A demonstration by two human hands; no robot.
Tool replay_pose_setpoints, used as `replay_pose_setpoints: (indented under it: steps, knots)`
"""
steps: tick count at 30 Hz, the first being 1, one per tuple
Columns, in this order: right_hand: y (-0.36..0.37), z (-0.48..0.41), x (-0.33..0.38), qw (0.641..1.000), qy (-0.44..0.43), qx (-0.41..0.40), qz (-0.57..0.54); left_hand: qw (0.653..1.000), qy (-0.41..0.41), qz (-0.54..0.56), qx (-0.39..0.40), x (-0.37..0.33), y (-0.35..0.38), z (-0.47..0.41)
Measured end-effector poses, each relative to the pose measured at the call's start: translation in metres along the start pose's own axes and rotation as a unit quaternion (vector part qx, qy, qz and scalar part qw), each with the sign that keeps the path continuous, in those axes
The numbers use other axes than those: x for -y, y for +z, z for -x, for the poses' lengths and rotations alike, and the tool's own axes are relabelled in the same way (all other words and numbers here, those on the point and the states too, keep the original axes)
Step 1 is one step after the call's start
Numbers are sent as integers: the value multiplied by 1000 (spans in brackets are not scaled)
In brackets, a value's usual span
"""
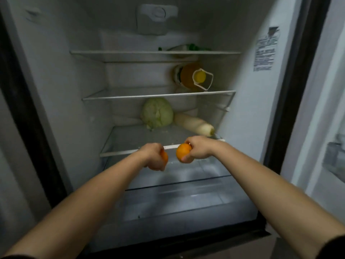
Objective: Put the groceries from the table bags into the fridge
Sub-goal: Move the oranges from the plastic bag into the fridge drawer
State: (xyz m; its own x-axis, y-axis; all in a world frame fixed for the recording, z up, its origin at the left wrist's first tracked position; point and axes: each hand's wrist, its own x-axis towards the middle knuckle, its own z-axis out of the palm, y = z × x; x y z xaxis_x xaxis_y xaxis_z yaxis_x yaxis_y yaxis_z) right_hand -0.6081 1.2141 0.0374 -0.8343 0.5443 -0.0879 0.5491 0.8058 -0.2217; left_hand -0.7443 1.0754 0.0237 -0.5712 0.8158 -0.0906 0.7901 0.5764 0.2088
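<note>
The fridge stands open in front of me, its lowest glass shelf (130,151) at hand height. My left hand (154,157) grips an orange (165,157) that shows only as an orange edge past the fingers. My right hand (198,149) holds a second orange (183,153), fully visible, fingers curled round its right side. Both hands hover just in front of the lowest shelf's front rim, above the clear crisper drawer (186,199). The two oranges are a small gap apart.
On the lowest shelf lie a green cabbage (156,113) and a white radish (194,124) at the back right. A yellow-capped oil bottle (192,76) lies on the middle shelf, a green-topped item (186,47) on the top one. The fridge door (332,128) stands open at right.
</note>
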Motion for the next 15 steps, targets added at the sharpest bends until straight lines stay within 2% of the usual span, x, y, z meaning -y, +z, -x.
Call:
replay_pose_setpoints:
  steps: [4, 7, 9, 12, 15]
  knots:
    - [14, -44, 3, 986, 12, 161, 29, 995, -32, -8, 99, 6, 11, -24]
    - [33, -66, 5, 972, 20, 228, 57, 988, -39, -35, 144, 12, 27, -37]
    - [44, -75, 6, 970, 8, 234, 58, 984, -39, -30, 173, 17, 38, -43]
    - [55, -81, 6, 980, -21, 187, 62, 978, -21, -19, 206, 21, 48, -48]
    - [60, -83, 4, 975, -17, 206, 85, 975, -10, -5, 220, 23, 53, -52]
